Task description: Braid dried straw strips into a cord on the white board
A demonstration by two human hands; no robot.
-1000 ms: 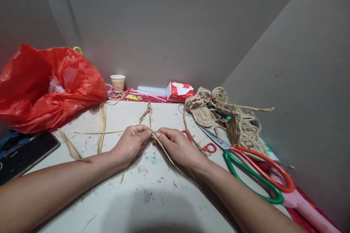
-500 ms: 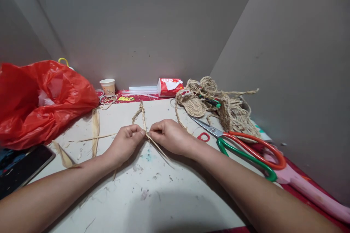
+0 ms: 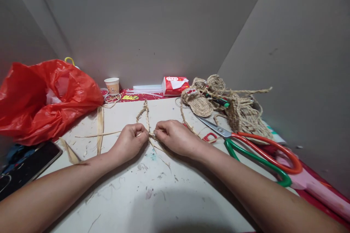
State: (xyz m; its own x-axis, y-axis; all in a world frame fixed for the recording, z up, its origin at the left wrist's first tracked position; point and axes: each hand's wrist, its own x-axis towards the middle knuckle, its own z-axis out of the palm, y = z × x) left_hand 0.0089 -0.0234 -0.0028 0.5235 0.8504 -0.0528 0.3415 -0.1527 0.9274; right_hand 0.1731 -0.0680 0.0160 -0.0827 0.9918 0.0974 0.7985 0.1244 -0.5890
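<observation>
A thin braided straw cord (image 3: 147, 114) lies on the white board, bent over at its far end, and its near end runs down between my hands. My left hand (image 3: 131, 142) is closed, thumb and forefinger pinching the straw strands. Just to its right, my right hand (image 3: 175, 137) also pinches strands, a small gap apart from the left. Loose strand ends (image 3: 160, 149) trail toward me over the board. One long straw strand (image 3: 98, 134) sticks out to the left, across a flat dry husk strip (image 3: 100, 127).
Large scissors (image 3: 246, 145) with red and green handles lie right of my right arm. Behind them is a heap of coiled straw rope (image 3: 243, 116). A tissue pack (image 3: 175, 85) and a paper cup (image 3: 112, 86) stand at the back. At left are a red plastic bag (image 3: 54, 105) and a phone (image 3: 32, 167).
My hands have drawn slightly apart, the right one shifting right with its strands. The whole view has shifted a little, so the things appear farther right.
</observation>
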